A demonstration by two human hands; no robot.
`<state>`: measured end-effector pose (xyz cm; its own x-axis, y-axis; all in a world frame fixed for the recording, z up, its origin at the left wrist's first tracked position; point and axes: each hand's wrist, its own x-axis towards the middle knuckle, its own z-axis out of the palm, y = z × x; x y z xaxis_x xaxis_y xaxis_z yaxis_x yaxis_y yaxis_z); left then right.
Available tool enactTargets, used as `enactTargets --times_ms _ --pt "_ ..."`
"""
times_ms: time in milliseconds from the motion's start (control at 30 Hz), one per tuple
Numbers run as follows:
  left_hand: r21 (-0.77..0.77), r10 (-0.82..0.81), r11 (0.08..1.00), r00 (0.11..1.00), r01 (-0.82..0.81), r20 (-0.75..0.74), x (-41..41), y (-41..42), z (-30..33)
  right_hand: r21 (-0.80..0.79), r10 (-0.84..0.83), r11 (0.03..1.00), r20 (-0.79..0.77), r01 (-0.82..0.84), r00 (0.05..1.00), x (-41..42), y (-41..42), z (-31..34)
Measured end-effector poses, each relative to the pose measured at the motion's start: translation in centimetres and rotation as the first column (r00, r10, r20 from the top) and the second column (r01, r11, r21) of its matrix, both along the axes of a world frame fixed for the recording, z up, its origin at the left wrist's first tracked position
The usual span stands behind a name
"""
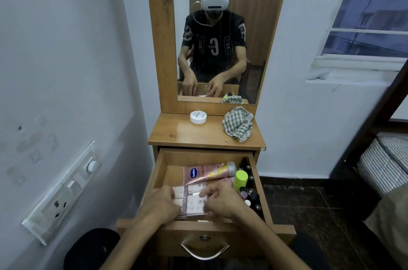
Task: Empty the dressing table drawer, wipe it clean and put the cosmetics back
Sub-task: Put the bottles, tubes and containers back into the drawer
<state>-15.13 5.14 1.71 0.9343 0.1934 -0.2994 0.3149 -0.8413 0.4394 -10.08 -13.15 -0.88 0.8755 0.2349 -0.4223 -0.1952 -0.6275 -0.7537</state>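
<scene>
The wooden drawer [159,169] of the dressing table stands pulled out. In its front half lies a flat clear packet [191,200] with pale printed squares. My left hand [160,204] rests on the packet's left edge with curled fingers. My right hand [220,199] holds its right side, fingertips curled onto the top. Behind the packet lies a pink lotion tube [207,173]. A lime-green capped bottle [240,179] and several small dark bottles [251,192] stand along the drawer's right wall. On the tabletop sit a white round jar [198,117] and a crumpled checked cloth [238,124].
A mirror [220,31] rises behind the tabletop and reflects me. A switch panel [64,192] is on the left wall. A bed with a striped mattress [388,163] stands at the right. The drawer's metal handle [204,252] is near my wrists.
</scene>
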Motion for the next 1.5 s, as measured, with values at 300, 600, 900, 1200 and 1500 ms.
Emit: enactTargets --times_ms 300,600,900,1200,1500 --pt "0.086 -0.114 0.990 0.993 0.114 -0.008 0.6 -0.5 -0.1 -0.012 0.037 0.999 -0.078 -0.038 0.996 0.1 0.5 -0.5" --pt "0.112 -0.032 0.994 0.949 -0.004 0.313 1.9 -0.7 1.8 0.005 0.050 0.999 0.158 -0.052 0.986 0.3 -0.9 1.6" --pt "-0.025 0.002 1.000 0.759 0.019 0.651 15.2 -1.5 6.5 0.148 -0.081 0.989 0.418 0.020 0.905 -1.3 -1.7 2.9" --pt "0.039 -0.005 0.999 0.891 -0.015 0.455 25.4 -2.5 3.8 0.189 -0.165 0.978 0.472 0.084 0.866 -2.5 -4.1 1.9" --pt "-0.102 0.069 0.995 0.789 -0.008 0.611 22.6 -3.3 3.0 0.215 -0.192 0.972 0.512 0.092 0.837 -2.9 -4.7 1.5"
